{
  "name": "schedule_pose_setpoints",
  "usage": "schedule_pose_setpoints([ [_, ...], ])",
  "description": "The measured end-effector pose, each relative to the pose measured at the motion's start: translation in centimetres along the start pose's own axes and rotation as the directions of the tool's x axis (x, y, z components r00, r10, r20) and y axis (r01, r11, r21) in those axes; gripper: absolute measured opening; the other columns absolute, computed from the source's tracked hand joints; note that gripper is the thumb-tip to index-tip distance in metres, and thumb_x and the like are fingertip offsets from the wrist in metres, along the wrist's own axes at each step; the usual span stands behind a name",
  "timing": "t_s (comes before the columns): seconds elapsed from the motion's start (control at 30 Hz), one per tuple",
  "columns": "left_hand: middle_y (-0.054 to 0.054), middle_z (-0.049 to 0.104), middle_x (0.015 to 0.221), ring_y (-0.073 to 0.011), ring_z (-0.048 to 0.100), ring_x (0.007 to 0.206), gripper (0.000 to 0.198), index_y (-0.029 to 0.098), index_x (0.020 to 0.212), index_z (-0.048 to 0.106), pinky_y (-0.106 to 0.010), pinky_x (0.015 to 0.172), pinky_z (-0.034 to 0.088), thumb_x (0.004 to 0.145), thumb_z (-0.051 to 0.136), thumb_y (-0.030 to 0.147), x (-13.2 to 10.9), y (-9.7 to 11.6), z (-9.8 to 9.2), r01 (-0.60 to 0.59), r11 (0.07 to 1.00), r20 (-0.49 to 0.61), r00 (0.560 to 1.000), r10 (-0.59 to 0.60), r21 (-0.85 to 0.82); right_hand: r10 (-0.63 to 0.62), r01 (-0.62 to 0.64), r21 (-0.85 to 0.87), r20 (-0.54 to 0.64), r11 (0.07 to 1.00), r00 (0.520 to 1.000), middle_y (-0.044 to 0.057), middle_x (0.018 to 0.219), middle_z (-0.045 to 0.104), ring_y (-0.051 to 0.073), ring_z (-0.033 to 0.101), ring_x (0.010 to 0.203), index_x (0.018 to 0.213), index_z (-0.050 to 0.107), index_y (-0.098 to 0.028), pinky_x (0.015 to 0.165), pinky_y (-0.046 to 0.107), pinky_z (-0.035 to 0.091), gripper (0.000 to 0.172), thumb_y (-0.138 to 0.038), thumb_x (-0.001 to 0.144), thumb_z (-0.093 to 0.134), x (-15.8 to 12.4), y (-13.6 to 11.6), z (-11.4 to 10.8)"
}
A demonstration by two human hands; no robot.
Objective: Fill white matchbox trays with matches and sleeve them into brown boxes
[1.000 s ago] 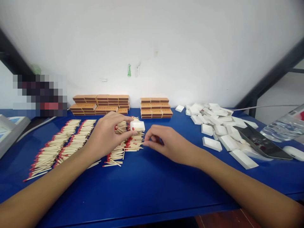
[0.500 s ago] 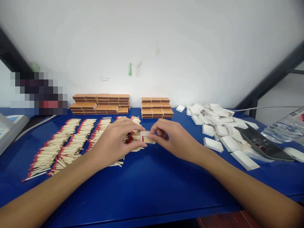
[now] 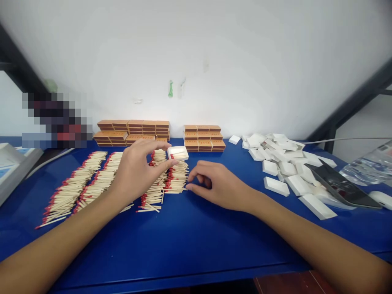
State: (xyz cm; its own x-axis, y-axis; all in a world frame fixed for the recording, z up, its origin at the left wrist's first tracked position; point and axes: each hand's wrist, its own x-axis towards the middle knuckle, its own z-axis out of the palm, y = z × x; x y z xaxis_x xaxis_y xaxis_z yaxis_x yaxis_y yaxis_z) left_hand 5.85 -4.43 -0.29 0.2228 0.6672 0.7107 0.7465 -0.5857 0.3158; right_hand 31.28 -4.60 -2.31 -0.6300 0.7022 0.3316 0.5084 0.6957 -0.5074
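Observation:
My left hand point(image 3: 137, 167) pinches a small white matchbox tray point(image 3: 183, 154) by its left end, between thumb and fingers. The tray is tilted toward me, and a few red-tipped matches point(image 3: 177, 156) lie inside it. Below and right of it, my right hand point(image 3: 217, 183) has its thumb and index fingertips drawn close together at the right edge of a heap of loose matches point(image 3: 177, 179). Whether a match is between those fingertips cannot be made out. More rows of matches point(image 3: 65, 192) extend to the left, partly behind my left hand and forearm.
Orange-brown matchboxes point(image 3: 112, 136) are stacked by the wall, with a second stack point(image 3: 204, 139) right of them. White trays point(image 3: 275, 186) are heaped on the right, beside a dark phone point(image 3: 346, 185) and a clear plastic bottle point(image 3: 367, 165). Everything stands on a blue table point(image 3: 171, 253).
The left hand has raised the tray up and to the left, away from the right hand. The right hand has let go of the tray area and sits lower, at the match heap.

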Motion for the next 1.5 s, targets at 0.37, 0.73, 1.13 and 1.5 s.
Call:
schedule_pose_setpoints([
  [0.37, -0.002, 0.082, 0.110, -0.0256, 0.074, 0.105, 0.030, 0.025, 0.111, 0.077, -0.038, 0.091, 0.055, 0.089, 0.086, 0.045, -0.2, 0.1, 0.3, 0.002, 1.000, 0.060, 0.998, -0.001, -0.029, 0.073, -0.073, -0.009, 0.149, 0.997, 0.986, -0.001, 0.084, 0.060, 0.013, 0.053, 0.074, 0.091, 0.069, -0.018, 0.067, 0.026, 0.038, 0.010, -0.019, 0.101, 0.070, 0.3, -0.7, 0.6],
  [0.73, -0.004, 0.083, 0.112, -0.0269, 0.073, 0.104, 0.034, 0.026, 0.112, 0.078, -0.039, 0.090, 0.055, 0.090, 0.084, 0.051, -0.1, -0.3, 0.3, 0.006, 1.000, 0.113, 0.994, -0.007, 0.009, 0.054, -0.050, -0.041, 0.111, 0.998, 0.992, 0.001, 0.088, 0.061, 0.014, 0.054, 0.077, 0.095, 0.067, -0.019, 0.071, 0.028, 0.040, 0.008, -0.021, 0.102, 0.066, -0.1, -0.3, -1.1],
  [1.13, -0.004, 0.082, 0.111, -0.0262, 0.072, 0.103, 0.032, 0.024, 0.113, 0.079, -0.038, 0.087, 0.054, 0.090, 0.086, 0.046, -0.1, -0.4, 0.3, -0.011, 1.000, 0.121, 0.993, 0.012, -0.008, 0.050, -0.048, -0.017, 0.179, 0.999, 0.983, -0.001, 0.084, 0.059, 0.013, 0.052, 0.072, 0.093, 0.067, -0.019, 0.066, 0.027, 0.037, 0.006, -0.019, 0.099, 0.069, 0.0, -0.9, 0.2],
  [1.5, -0.006, 0.083, 0.112, -0.0274, 0.072, 0.106, 0.036, 0.026, 0.114, 0.079, -0.041, 0.092, 0.057, 0.094, 0.079, 0.055, -0.3, -0.3, 0.6, -0.007, 0.999, 0.153, 0.988, 0.012, -0.037, 0.014, -0.012, -0.013, 0.154, 1.000, 0.988, -0.003, 0.079, 0.056, 0.011, 0.049, 0.068, 0.091, 0.069, -0.019, 0.065, 0.027, 0.035, 0.009, -0.020, 0.100, 0.068, 0.1, -0.7, 0.6],
])
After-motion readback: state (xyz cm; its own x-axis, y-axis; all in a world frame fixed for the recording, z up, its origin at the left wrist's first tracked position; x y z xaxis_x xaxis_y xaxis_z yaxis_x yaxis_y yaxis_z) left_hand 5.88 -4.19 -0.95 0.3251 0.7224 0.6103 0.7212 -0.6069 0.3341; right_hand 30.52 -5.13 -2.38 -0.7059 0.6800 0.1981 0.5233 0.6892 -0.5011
